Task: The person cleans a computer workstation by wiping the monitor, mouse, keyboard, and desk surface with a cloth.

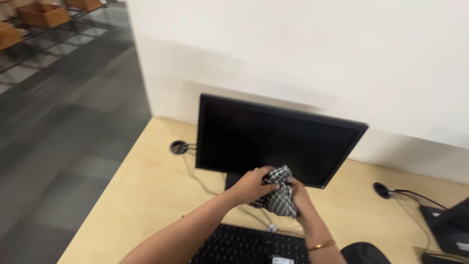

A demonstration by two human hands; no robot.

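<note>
Room: head view, a pale wooden desk (146,190) set against a white wall (303,54), grey floor to the left of it.
Cloth: a black-and-white checked cloth (279,191) is bunched between both hands, just in front of the lower edge of the dark monitor (273,139).
Left hand: the left hand (253,185) closes over the cloth's top left, fingers curled into the folds.
Right hand: the right hand (299,196) clamps the cloth from the other side, a gold bangle (321,244) on that wrist.
Below the grip: a black keyboard (249,247) lies under the forearms; cables (200,178) run left of the grip to a round desk port (179,146).
Doing it well: by the look of it, gathering the cloth into a flat pad, with no loose tail hanging, would give even contact on the screen; light pressure seems wise, since the monitor stands on a narrow foot.
Right of the grip: a second dark device (447,225) sits well apart.
</note>
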